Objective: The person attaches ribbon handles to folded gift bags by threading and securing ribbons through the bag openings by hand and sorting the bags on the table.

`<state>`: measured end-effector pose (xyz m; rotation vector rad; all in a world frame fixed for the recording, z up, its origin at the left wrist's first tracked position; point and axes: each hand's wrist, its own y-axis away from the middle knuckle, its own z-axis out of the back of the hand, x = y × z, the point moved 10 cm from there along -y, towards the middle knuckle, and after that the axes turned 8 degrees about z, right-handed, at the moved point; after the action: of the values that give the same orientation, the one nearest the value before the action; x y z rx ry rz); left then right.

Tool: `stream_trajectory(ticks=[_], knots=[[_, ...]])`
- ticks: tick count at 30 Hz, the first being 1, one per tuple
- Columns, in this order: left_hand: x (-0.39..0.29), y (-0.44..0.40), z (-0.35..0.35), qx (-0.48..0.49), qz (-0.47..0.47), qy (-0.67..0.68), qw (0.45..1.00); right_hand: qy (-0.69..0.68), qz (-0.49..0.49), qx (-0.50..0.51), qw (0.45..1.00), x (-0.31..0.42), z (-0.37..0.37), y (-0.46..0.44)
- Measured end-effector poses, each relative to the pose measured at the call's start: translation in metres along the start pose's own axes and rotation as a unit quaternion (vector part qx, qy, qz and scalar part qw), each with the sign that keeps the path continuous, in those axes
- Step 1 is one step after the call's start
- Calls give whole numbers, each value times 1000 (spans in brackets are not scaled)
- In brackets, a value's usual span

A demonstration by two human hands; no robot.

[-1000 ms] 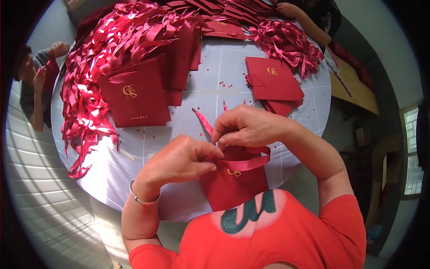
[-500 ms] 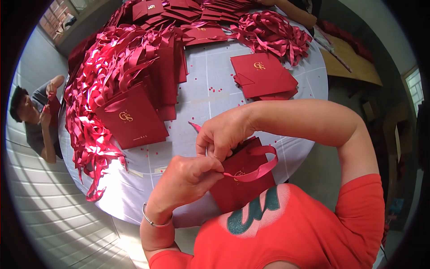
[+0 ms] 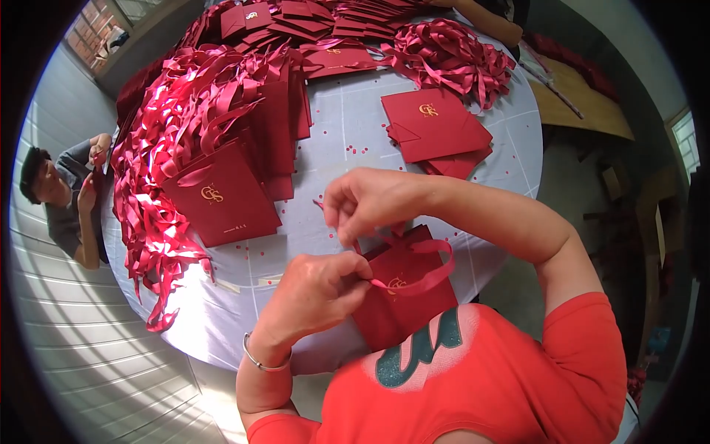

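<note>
A dark red paper gift bag (image 3: 421, 307) with a gold emblem is at the table's near edge, against my red shirt. A pink-red ribbon (image 3: 436, 277) loops over its front. My left hand (image 3: 314, 292), with a bangle on the wrist, pinches the ribbon at the bag's left edge. Above it, my right hand (image 3: 370, 206) is closed with fingertips together on another length of the ribbon; a pointed ribbon end shows left of its fingers. The bag's top edge is partly hidden behind my hands.
Finished-looking bags with ribbons (image 3: 214, 192) crowd the left side of the round table (image 3: 333, 111). Flat bags (image 3: 436, 126) are stacked at right, below a ribbon heap (image 3: 447, 59). More bags (image 3: 296, 18) lie at the back. One person (image 3: 70, 192) sits left; another's arm (image 3: 488, 22) shows at back.
My right hand has moved up and away from my left hand, drawing ribbon with it. The ribbon loop has become narrower. My left hand stays near the bag's edge.
</note>
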<state>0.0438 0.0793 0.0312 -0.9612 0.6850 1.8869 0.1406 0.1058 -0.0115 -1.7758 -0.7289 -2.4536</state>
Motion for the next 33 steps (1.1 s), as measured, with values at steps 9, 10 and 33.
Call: stream_trajectory(ticks=[9, 10, 33], knots=[[-5, 4, 3, -15, -20, -2, 1000, -39, 40, 172, 983, -6, -41, 3], [-4, 4, 2, -14, -21, -4, 1000, -45, 3, 173, 984, -15, -43, 0], [16, -6, -2, 25, 79, -32, 996, 125, 202, -278, 931, 2, 63, -5]])
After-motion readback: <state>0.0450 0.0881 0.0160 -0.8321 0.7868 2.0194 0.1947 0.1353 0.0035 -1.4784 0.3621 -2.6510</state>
